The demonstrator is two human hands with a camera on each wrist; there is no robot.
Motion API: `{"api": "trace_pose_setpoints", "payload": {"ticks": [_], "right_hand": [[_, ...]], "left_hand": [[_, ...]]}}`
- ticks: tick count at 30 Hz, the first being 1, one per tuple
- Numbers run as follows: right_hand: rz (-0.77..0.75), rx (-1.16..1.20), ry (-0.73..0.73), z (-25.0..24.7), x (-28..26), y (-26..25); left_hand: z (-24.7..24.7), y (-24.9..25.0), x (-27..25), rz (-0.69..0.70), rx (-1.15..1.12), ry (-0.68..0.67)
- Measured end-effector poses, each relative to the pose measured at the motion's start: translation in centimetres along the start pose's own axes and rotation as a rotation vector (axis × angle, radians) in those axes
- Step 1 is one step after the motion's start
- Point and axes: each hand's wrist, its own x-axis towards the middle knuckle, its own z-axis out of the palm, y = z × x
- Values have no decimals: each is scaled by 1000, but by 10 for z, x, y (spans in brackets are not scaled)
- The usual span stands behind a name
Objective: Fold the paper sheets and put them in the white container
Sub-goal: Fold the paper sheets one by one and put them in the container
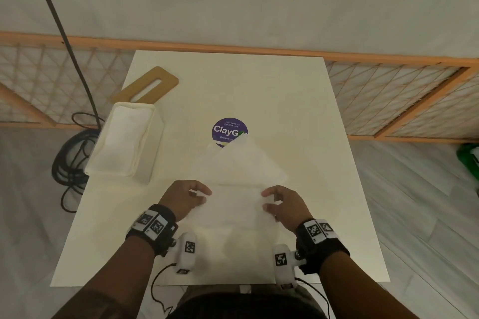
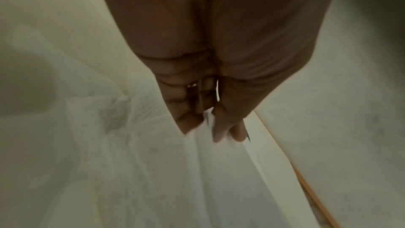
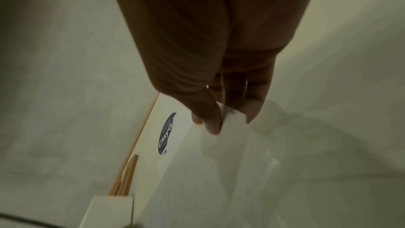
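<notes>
At the counter's (image 1: 298,101) near edge, the left hand (image 1: 184,198) and right hand (image 1: 283,204) each pinch a side of the paper sheet (image 1: 233,204) — grip clamped, sheet lifted. Beyond, bare counter; far left, the white container (image 1: 124,142) overhangs the edge.

Black wristbands (image 1: 155,228); seemingly white tagged cameras (image 1: 187,251).

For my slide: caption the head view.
Both hands, left hand and right hand, pinch a paper sheet mid-fold beside the white container.
</notes>
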Motion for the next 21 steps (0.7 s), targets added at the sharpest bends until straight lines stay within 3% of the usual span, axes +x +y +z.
{"api": "trace_pose_setpoints", "payload": {"ticks": [9, 13, 17, 21], "right_hand": [[-78, -329, 24, 24, 17, -7], [-34, -467, -25, 28, 23, -11], [-54, -578, -7, 29, 27, -15], [-62, -627, -20, 30, 29, -21]], "left_hand": [[9, -12, 24, 129, 270, 131], [14, -13, 31, 123, 375, 141], [19, 2, 34, 247, 744, 32], [38, 22, 38, 351, 956, -145]]}}
